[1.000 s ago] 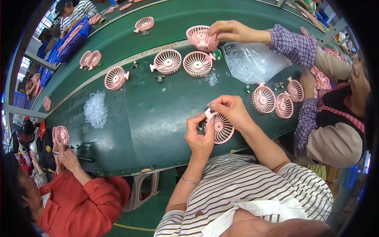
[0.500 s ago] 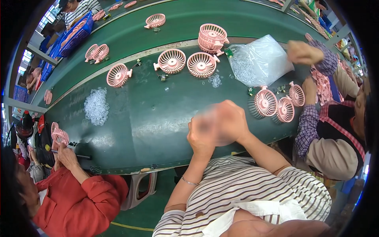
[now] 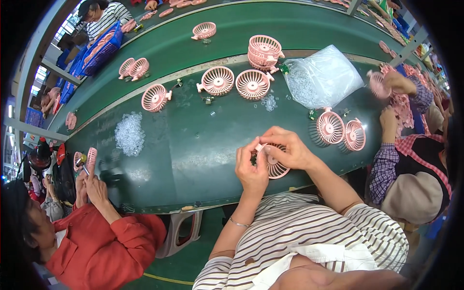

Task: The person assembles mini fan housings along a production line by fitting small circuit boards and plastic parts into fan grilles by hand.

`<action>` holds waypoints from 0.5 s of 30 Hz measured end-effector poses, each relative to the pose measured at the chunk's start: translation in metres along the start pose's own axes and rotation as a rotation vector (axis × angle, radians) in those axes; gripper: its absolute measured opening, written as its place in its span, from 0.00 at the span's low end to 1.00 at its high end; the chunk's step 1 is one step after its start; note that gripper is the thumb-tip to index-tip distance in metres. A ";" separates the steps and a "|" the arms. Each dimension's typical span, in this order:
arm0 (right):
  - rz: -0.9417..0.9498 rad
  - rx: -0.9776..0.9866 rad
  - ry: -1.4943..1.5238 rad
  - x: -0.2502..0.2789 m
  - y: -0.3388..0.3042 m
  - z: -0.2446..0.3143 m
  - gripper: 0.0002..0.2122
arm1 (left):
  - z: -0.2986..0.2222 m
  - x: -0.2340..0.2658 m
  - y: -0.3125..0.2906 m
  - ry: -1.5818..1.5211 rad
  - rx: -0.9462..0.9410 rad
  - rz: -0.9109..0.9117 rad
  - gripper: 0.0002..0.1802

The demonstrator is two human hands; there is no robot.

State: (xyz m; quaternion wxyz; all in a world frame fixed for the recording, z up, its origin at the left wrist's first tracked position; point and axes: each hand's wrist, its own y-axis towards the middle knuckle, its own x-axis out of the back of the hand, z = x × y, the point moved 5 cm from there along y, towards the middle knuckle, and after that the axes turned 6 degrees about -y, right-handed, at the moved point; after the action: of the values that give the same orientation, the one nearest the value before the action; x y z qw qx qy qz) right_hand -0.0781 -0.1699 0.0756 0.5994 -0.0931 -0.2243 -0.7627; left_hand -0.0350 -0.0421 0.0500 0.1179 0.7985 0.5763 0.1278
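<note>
i see both hands meeting over the near edge of a long dark green table [image 3: 193, 145]; the left hand [image 3: 251, 169] and the right hand [image 3: 285, 147] hold a pink fan grille [image 3: 274, 166] between them, the left fingers curled and pinching its left rim, the right fingers bent over its top, thumb and forefinger pressed together on a small pale part. past it on the table i see two pink fans [image 3: 340, 130] standing on edge to the right, a clear plastic bag [image 3: 324, 77] of small bits beyond them, a stack of grilles [image 3: 264, 50] next to the bag, and a heap of clear beads [image 3: 129, 133] to the left. a raised green belt [image 3: 299, 24] runs behind, carrying more pink parts. a person in red [image 3: 96, 241] sits at my left, a person in a checked sleeve [image 3: 386, 164] at my right.
</note>
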 end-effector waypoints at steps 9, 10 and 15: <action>0.252 -0.105 -0.019 0.032 -0.018 -0.020 0.11 | -0.003 -0.013 0.001 0.123 -0.090 0.287 0.15; 0.181 -0.123 -0.063 0.042 -0.024 -0.027 0.09 | -0.008 -0.011 0.006 0.165 -0.162 0.311 0.15; -0.200 -0.215 -0.348 0.113 -0.048 -0.045 0.07 | 0.012 0.053 0.119 0.499 -0.067 -0.191 0.21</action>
State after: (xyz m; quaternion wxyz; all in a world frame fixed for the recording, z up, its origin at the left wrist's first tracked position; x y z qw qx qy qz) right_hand -0.1481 -0.2797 0.0713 0.4597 -0.2641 -0.2497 -0.8103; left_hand 0.0912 -0.0292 0.0820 0.0101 0.6801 0.6556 0.3281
